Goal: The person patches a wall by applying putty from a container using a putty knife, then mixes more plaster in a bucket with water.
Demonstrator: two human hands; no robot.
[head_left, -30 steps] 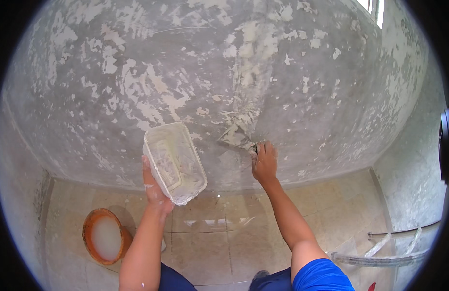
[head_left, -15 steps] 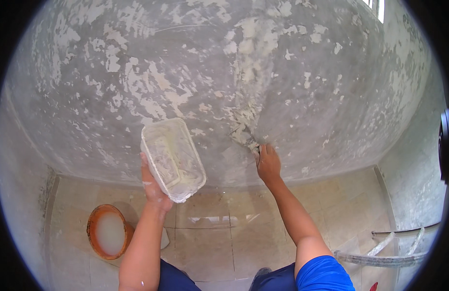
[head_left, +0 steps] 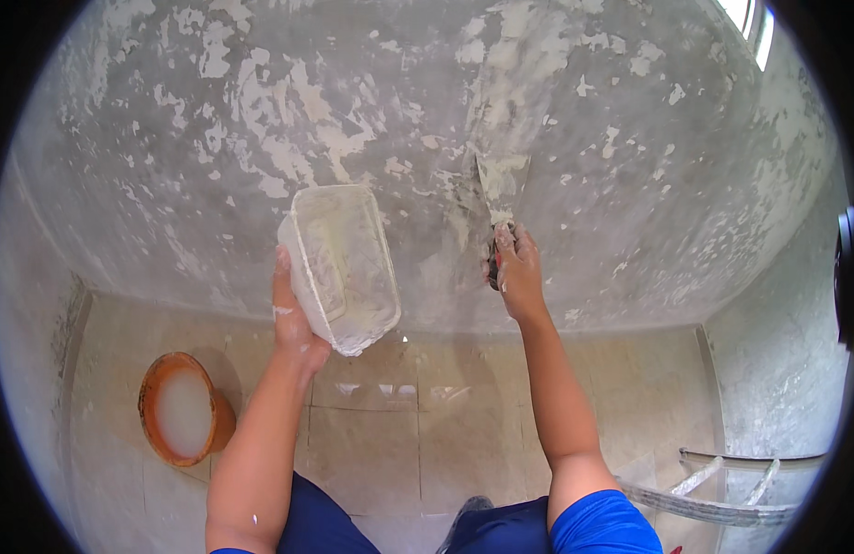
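My left hand (head_left: 296,319) grips a clear plastic tub (head_left: 346,263) from its left side and below. The tub tilts toward me, its walls and rim smeared with pale putty. To its right, my right hand (head_left: 519,268) is wrapped round the dark handle of a putty knife (head_left: 503,185). The putty-smeared blade points up and lies against the grey wall (head_left: 427,102), at the lower end of a pale vertical putty strip (head_left: 515,55). Putty also smears the fingers of both hands.
An orange bucket (head_left: 222,425) with whitish liquid stands on the tiled floor (head_left: 362,462) at lower left. A putty-spattered ladder (head_left: 713,503) lies or leans at lower right. Side walls close in left and right, and a window (head_left: 750,23) shows at upper right.
My right hand has swung the putty knife upward, and its blade now points up the wall. The tub stays in my left hand. The whole view has shifted slightly.
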